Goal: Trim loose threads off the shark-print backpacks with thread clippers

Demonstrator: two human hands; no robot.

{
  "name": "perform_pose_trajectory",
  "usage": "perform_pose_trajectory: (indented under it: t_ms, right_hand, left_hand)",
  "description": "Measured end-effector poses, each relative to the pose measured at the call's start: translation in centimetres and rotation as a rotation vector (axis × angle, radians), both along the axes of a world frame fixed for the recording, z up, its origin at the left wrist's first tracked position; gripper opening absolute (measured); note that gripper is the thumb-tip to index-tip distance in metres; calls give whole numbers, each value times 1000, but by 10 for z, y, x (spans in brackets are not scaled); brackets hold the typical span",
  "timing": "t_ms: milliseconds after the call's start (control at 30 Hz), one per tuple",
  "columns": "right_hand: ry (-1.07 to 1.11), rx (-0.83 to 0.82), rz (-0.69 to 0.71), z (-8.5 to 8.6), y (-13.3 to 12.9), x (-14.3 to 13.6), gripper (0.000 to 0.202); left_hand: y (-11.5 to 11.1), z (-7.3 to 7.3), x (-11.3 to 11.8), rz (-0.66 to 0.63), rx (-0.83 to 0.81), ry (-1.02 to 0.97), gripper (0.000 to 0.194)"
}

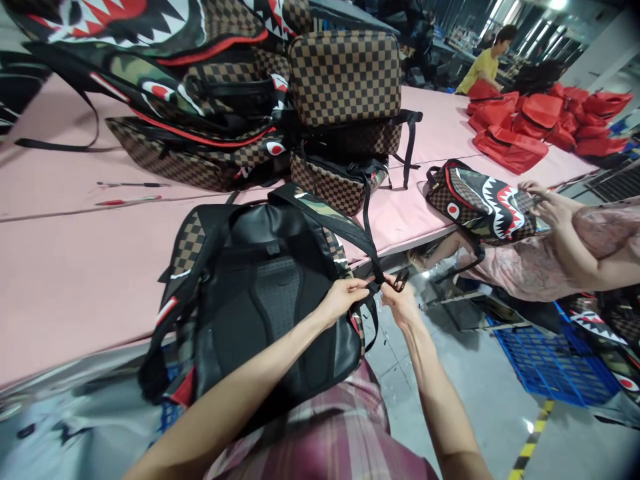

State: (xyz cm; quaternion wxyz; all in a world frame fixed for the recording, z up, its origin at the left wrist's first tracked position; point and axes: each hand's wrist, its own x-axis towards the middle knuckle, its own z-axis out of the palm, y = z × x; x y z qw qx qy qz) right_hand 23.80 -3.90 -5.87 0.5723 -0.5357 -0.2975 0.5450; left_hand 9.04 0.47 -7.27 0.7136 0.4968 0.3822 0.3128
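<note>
A backpack with a black padded back, checkered sides and camouflage trim rests at the pink table's edge and against my lap, its back panel facing up. One of its black shoulder straps runs down to my hands. My left hand is closed in a pinch on the strap's lower end, beside the bag's right side. Just right of it, my right hand is closed round the same strap end. A small black piece sticks up from my right fingers; its kind is unclear.
Checkered shark-mouth bags are piled at the back of the pink table. Two pens lie nearby. On the right, a co-worker's hands handle another backpack. Red bags and a blue crate are beyond.
</note>
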Motion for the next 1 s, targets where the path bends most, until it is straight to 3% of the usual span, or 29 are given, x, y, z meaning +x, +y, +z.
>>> perform_pose_trajectory:
  t_ms: [133,267,367,500,633,767,933,1000]
  right_hand:
    - [40,-18,28,-4,2,3,33]
    - [42,-25,54,-4,3,7,31]
    - [59,-27,49,-3,4,7,34]
    - [80,-29,90,-2,9,6,37]
    - [70,-36,109,-2,13,8,39]
    - [87,-43,162,-2,13,8,40]
    - [130,-69,236,0,13,6,41]
    - [154,-82,254,0,14,6,41]
  left_hand:
    - [10,0,-2,-7,182,46,31]
    - [21,6,-4,-107,528,261,23]
    - [23,10,-9,-150,773,292,22]
    - [23,12,-15,-179,943,329,23]
    - [29,18,-14,-277,964,349,26]
    - [45,32,-13,-475,931,327,24]
    - [63,55,-15,-753,560,268,11]
    - [65,61,-12,-799,538,326,7]
